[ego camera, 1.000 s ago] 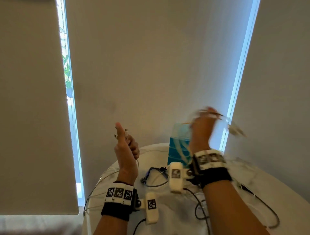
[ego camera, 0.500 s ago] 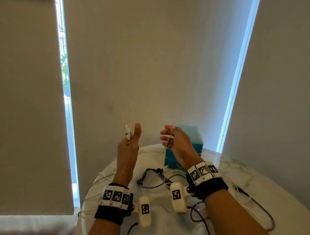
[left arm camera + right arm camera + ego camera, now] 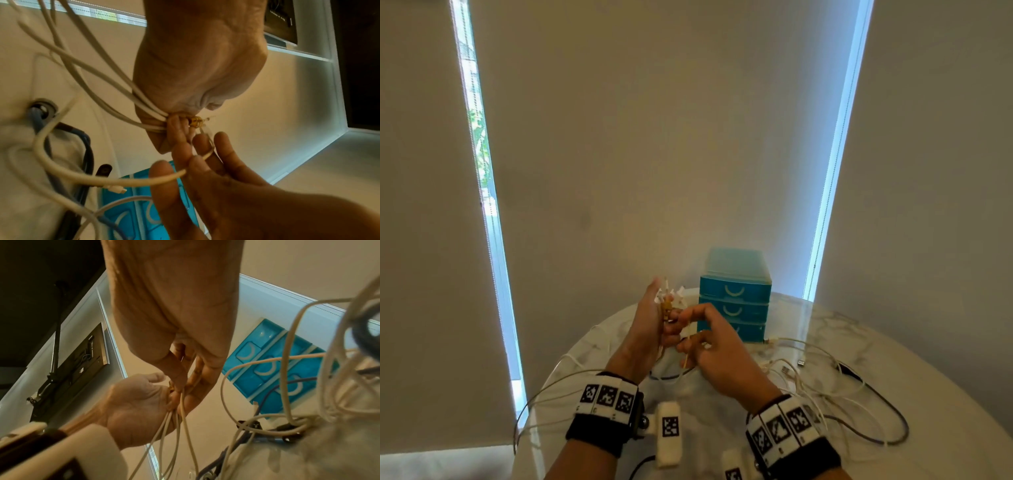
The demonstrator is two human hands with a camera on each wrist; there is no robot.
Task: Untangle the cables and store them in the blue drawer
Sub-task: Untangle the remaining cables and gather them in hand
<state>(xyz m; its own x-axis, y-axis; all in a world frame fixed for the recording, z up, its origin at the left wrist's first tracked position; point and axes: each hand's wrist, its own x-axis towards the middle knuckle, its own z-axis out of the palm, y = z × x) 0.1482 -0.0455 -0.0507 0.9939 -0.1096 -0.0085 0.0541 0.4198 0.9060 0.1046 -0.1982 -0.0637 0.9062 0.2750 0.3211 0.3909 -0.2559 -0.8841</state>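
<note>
A bundle of white cables (image 3: 667, 301) is gripped upright in the left hand (image 3: 645, 329), fingers curled around it above the marble table (image 3: 893, 394). One white strand (image 3: 686, 358) is pinched between thumb and fingers of the right hand (image 3: 719, 356), touching the left. The blue drawer unit (image 3: 734, 298) stands closed just behind. Loose cables (image 3: 835, 394) are spread on the table at right.

two hands (image 3: 643, 329), three blue drawers (image 3: 734, 310)
</note>
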